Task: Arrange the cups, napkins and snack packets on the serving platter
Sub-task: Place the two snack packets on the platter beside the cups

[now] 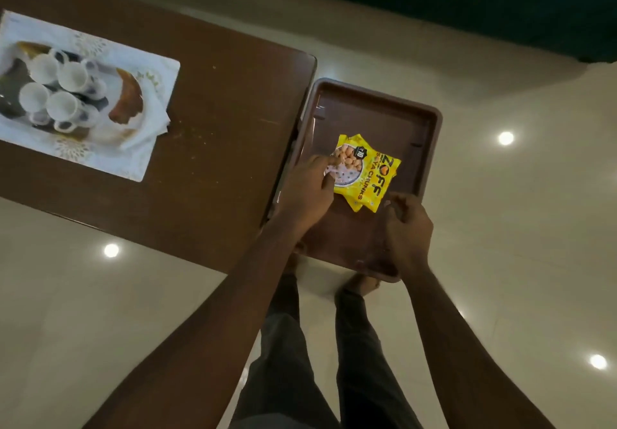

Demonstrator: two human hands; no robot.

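Yellow snack packets [369, 171], stacked with at least two showing, lie in a brown plastic tray [377, 108] that juts out past the table's right end. My left hand [309, 191] rests on the stack's left edge, forefinger on top and thumb curled against the side, pinching it. My right hand [405, 221] hovers over the tray at the stack's near corner with curled fingers; whether it grips the corner is unclear. Far left on the table, a round platter [128, 101] carries several white cups [71, 76], with white napkins [150, 121] at its right side.
The platter sits on a white patterned placemat [100, 158] on the dark wooden table [227, 101]. Glossy cream floor tiles surround the table, with ceiling lights reflected in them. My legs and bare feet [362, 283] are below the tray.
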